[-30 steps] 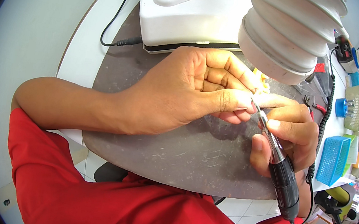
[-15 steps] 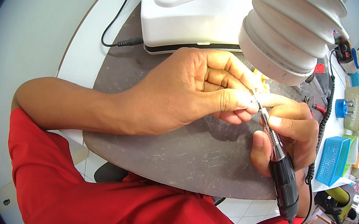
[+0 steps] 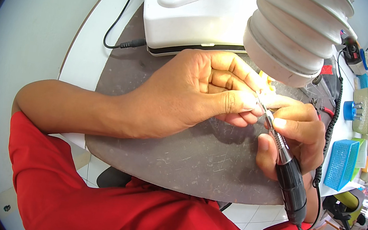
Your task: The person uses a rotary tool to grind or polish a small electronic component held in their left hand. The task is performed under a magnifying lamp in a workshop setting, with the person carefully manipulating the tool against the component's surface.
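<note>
A slim rotary handpiece [image 3: 290, 185], black-bodied with a ribbed metal neck, is slanting over the front of a grey worktop [image 3: 163, 166], its thin tip meeting the left fingertips. The person's right hand [image 3: 304, 133] is holding the tool in a close pen-like grip, thumb and fingers closing around the metal neck. The left hand [image 3: 192, 90] is curling in from the other side, thumb and fingers drawing into a narrow pinch at the tool's tip; whether a small piece is sitting between them cannot be told.

Just behind the fingertips, a yellow object [image 3: 265, 76] is showing in part. Above the hands, a white ribbed hose [image 3: 299, 32] is hanging over the worktop, while a white machine housing [image 3: 200, 26] is standing behind the left hand, a black cable [image 3: 111, 28] looping beside it.

To the right, a coiled black cord [image 3: 331, 123] is running past red-handled pliers [image 3: 327, 111]. Farther out, a blue perforated basket [image 3: 342, 164] is resting on a white counter, near a round blue holder [image 3: 349, 110] and a beige basket [image 3: 363, 108]. The person is wearing a red short-sleeved shirt [image 3: 124, 214].
</note>
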Demonstrator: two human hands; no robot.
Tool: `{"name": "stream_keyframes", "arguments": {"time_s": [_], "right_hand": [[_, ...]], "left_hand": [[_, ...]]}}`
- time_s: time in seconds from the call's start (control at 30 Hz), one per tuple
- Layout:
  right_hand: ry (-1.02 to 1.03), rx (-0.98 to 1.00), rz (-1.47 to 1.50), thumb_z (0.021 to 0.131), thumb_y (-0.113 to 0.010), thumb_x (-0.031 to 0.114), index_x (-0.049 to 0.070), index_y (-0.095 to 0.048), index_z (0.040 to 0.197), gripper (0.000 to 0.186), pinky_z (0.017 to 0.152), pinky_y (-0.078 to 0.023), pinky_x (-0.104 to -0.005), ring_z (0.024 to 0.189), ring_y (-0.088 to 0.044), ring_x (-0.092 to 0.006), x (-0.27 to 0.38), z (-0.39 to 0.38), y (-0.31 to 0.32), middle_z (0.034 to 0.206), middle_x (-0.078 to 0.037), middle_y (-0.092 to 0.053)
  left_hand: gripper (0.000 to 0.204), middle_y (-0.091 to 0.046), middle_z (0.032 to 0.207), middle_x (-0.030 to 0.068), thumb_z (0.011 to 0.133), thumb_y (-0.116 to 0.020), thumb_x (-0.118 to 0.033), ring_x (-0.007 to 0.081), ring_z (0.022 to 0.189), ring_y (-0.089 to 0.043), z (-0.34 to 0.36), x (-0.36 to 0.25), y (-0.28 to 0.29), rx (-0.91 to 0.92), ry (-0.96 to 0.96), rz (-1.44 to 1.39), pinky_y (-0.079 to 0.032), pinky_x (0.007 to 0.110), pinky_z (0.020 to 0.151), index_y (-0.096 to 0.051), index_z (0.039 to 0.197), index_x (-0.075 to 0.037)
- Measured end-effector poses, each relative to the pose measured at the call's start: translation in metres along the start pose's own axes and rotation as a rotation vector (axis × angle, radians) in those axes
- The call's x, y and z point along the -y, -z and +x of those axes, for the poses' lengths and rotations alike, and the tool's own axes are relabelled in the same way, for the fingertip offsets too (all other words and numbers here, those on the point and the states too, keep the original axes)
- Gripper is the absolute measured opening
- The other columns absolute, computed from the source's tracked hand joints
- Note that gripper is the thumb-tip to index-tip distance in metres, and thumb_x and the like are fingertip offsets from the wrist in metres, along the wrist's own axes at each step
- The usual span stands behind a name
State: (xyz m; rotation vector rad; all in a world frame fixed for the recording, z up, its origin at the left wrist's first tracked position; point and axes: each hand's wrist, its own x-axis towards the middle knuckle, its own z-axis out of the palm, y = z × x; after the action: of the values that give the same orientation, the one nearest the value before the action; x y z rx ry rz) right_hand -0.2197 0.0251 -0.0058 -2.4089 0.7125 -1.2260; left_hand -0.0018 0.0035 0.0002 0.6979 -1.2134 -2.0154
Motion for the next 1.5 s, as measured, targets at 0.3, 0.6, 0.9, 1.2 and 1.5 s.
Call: {"name": "stream_keyframes", "arguments": {"time_s": [0.3,0.6,0.9,1.2,1.5], "right_hand": [[-0.030,-0.048,0.031,0.070,-0.073,0.002,0.001,-0.053,0.094,0.031,0.070,-0.051,-0.0323,0.082,-0.064,-0.0282,0.0028,0.0013,-0.0033,0.082,-0.014,-0.059],[0.000,-0.058,0.027,0.069,-0.072,0.002,0.001,-0.054,0.093,0.030,0.070,-0.051,-0.0317,0.081,-0.064,-0.0277,-0.0005,0.0022,-0.0046,0.081,-0.014,-0.058],[0.036,0.038,-0.021,0.076,-0.063,0.002,-0.002,-0.047,0.100,0.029,0.074,-0.048,-0.0327,0.082,-0.062,-0.0277,-0.0009,0.0019,0.0000,0.084,-0.014,-0.053],[0.013,0.037,-0.005,0.076,-0.063,0.002,-0.002,-0.047,0.100,0.029,0.076,-0.049,-0.0332,0.083,-0.061,-0.0274,0.0006,0.0008,-0.0001,0.084,-0.014,-0.053],[0.015,0.037,0.007,0.076,-0.063,0.002,-0.002,-0.048,0.099,0.028,0.073,-0.048,-0.0313,0.082,-0.061,-0.0264,-0.0004,0.0006,-0.0001,0.084,-0.015,-0.053]], "left_hand": [[0.032,-0.060,0.102,0.0160,0.090,-0.054,-0.004,0.0196,0.095,-0.062,0.0000,0.0000,0.0004,0.013,-0.014,-0.013,-0.055,0.031,0.083,-0.045,0.118,0.008],[0.033,-0.060,0.104,0.0164,0.090,-0.054,-0.005,0.0193,0.096,-0.062,-0.0004,0.0000,0.0011,0.015,-0.006,-0.009,-0.055,0.031,0.084,-0.044,0.119,0.009],[0.033,-0.059,0.106,0.0162,0.090,-0.055,-0.005,0.0205,0.096,-0.062,-0.0005,0.0011,0.0010,0.005,-0.004,-0.012,-0.055,0.032,0.084,-0.046,0.118,0.007],[0.031,-0.061,0.104,0.0158,0.089,-0.056,-0.006,0.0201,0.095,-0.063,0.0005,0.0019,0.0015,-0.003,-0.008,-0.009,-0.055,0.031,0.083,-0.047,0.117,0.006],[0.030,-0.060,0.105,0.0159,0.089,-0.057,-0.007,0.0199,0.094,-0.063,0.0003,0.0012,0.0015,0.008,-0.013,-0.010,-0.054,0.031,0.084,-0.048,0.115,0.006]]}}
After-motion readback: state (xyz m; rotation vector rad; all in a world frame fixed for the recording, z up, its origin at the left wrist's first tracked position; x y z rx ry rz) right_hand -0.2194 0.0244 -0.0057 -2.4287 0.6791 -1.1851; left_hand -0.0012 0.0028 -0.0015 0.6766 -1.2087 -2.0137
